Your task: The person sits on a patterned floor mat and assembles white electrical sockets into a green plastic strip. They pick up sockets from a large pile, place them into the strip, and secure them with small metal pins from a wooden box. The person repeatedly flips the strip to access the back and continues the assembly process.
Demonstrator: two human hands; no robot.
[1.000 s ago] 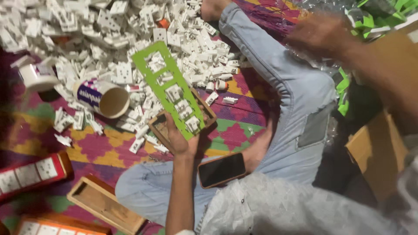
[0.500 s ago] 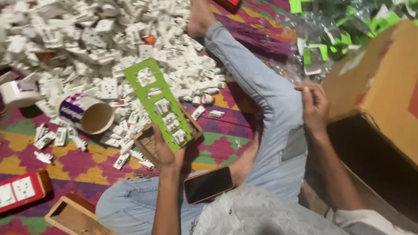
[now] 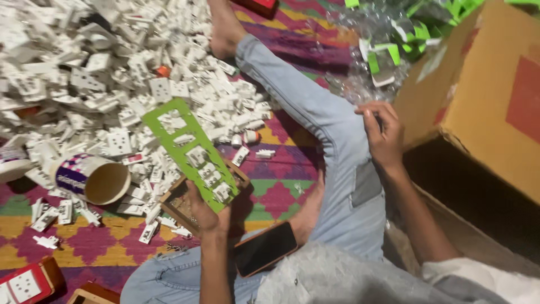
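Left hand [image 3: 207, 214] closed on green card [image 3: 190, 153] of white sockets, held above wooden box [image 3: 185, 200] beside socket pile [image 3: 101, 73]. Right hand [image 3: 383, 134] loosely curled, empty, on knee. Step judged: filling card; next, picking 1 socket.

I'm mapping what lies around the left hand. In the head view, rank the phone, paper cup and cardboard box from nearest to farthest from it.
From the left hand, which holds the green card:
1. Phone, just right of it, on the lap.
2. Paper cup, lying on its side to the left.
3. Cardboard box, far right.
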